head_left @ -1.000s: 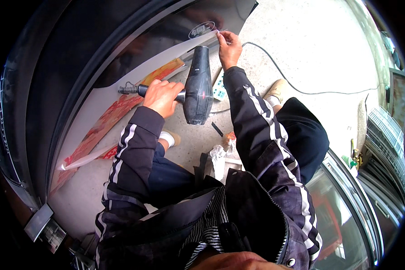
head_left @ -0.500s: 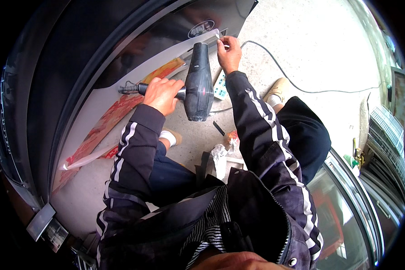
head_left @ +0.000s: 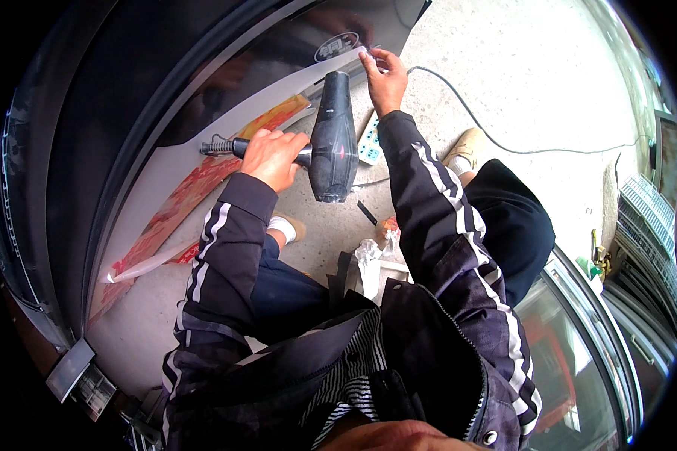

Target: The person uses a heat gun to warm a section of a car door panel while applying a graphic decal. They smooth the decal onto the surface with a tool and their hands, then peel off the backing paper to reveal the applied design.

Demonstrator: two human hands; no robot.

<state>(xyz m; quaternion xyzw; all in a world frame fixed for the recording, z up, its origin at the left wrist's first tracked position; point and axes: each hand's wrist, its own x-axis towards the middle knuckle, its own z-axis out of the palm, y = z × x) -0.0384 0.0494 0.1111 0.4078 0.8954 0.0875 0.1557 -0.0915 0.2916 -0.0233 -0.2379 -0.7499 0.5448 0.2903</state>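
Observation:
My left hand is wrapped round the handle of a black hair dryer, whose narrow nozzle points away from me toward a dark glossy panel. At the panel's lower edge, near its right end, my right hand pinches the tip of a white sheet that looks like sticker film. Part of this sheet shows a red and yellow print. Its near end curls away in a pale pink-white flap. The exact bit between my right fingertips is small and partly hidden.
On the floor lie a power strip, a dark cable, a small black strip and crumpled white paper. A curved glass door or panel stands at the lower right. Wire racks lean farther right.
My right hand has shifted slightly up and away, with its fingers closer to the tip of the white sheet. The left hand and hair dryer have hardly moved.

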